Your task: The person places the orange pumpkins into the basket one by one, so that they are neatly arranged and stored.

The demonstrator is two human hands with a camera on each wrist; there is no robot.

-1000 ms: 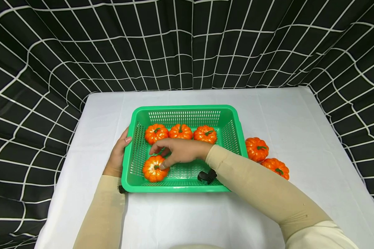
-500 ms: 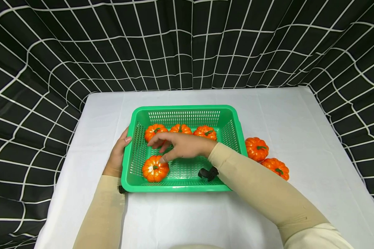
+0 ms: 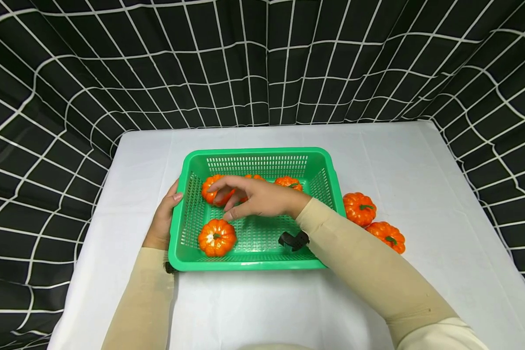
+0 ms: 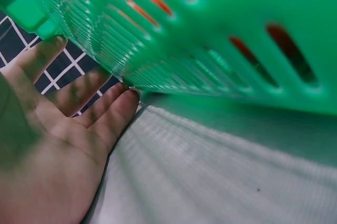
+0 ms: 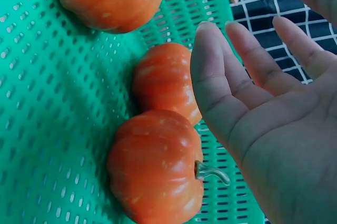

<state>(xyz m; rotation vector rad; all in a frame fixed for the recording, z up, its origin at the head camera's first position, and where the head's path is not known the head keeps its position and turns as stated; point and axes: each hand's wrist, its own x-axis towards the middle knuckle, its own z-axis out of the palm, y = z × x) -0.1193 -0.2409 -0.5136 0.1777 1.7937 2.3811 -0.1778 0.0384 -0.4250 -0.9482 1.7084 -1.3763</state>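
My left hand point(image 3: 161, 221) rests against the left side of the green plastic basket point(image 3: 253, 266), thumb at the rim. In the left wrist view its fingers point(image 4: 118, 111) are spread and fairly straight along the slotted outer wall. My right hand point(image 3: 267, 197) hovers over the basket with fingers loosely bent and nothing in them. Just below its thumb, a small orange pumpkin point(image 3: 217, 238) sits at the front left inside. Behind the hand, a back row of pumpkins point(image 3: 210, 190) is partly hidden. The right wrist view shows a stemmed pumpkin point(image 5: 155, 166) beside the open palm.
Two more pumpkins point(image 3: 359, 209) lie on the white tablecloth point(image 3: 428, 209), just right of the basket. A black strap point(image 3: 294, 240) is on my right wrist, over the basket's front part. Black curtains with a white grid point(image 3: 262, 63) surround the table.
My right hand has risen off the front-left pumpkin and drawn back and slightly right, now covering more of the back row. That pumpkin stays in place, and my left hand stays at the basket's side.
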